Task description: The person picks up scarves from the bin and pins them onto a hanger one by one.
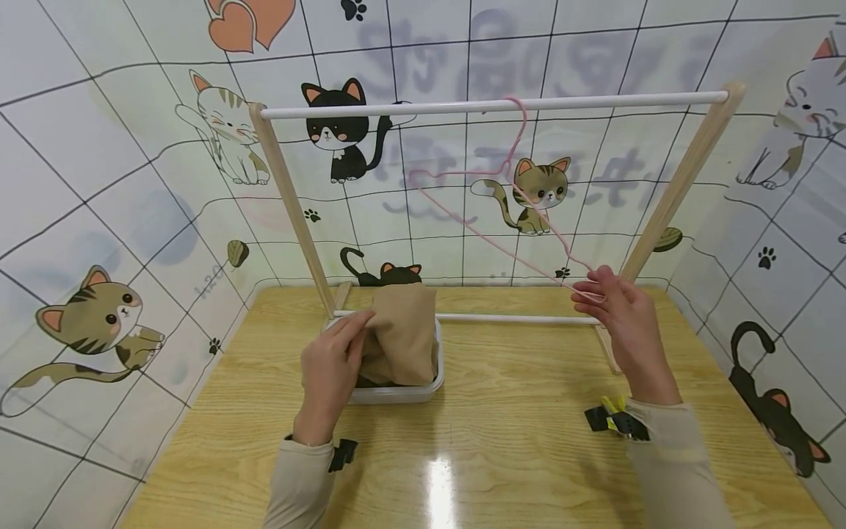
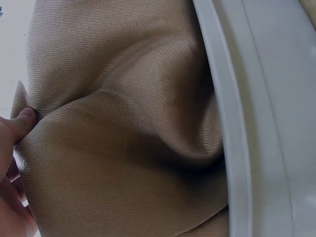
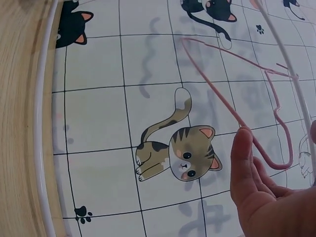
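Note:
A pink hanger (image 1: 489,235) hooks over the white rail, its right end angled down and nearer to me. My right hand (image 1: 615,308) is at that end, with the hanger's lower corner between thumb and fingers. In the right wrist view the thumb (image 3: 242,148) lies right at the hanger's bar (image 3: 217,91). My left hand (image 1: 337,360) pinches the edge of a tan cloth (image 1: 410,330), bunched in a pale plastic tub (image 1: 396,395). The left wrist view shows the thumb (image 2: 24,118) on the cloth's edge; the folds hide the tub's inside.
The rack has a white top rail (image 1: 628,101), wooden side posts (image 1: 291,206) and a white lower bar (image 1: 515,319). It stands on a wooden table (image 1: 515,455) before a wall (image 1: 436,250) printed with cats. Dark straps are on both wrists.

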The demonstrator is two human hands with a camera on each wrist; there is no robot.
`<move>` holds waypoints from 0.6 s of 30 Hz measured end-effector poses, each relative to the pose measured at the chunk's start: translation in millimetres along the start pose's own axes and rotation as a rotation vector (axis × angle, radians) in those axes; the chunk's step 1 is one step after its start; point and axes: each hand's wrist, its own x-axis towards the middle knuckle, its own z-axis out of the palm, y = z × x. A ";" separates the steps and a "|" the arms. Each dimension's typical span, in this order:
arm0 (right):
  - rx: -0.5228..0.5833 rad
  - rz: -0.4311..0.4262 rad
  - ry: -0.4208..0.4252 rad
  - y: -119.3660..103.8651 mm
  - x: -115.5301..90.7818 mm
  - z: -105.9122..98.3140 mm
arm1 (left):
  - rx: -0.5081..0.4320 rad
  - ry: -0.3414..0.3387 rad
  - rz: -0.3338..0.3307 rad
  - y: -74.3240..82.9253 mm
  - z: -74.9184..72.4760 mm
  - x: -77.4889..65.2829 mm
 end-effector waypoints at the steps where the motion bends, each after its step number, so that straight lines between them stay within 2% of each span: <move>1: -0.023 0.008 -0.002 -1.1 0.8 0.9 | 0.002 0.002 0.003 0.6 -0.4 0.2; 6: -0.122 0.032 -0.025 -7.0 5.9 5.4 | 0.005 0.006 0.010 3.4 -3.0 0.5; 18: -0.230 0.085 -0.091 -22.8 13.1 10.4 | -0.016 0.002 0.023 7.9 -6.6 1.6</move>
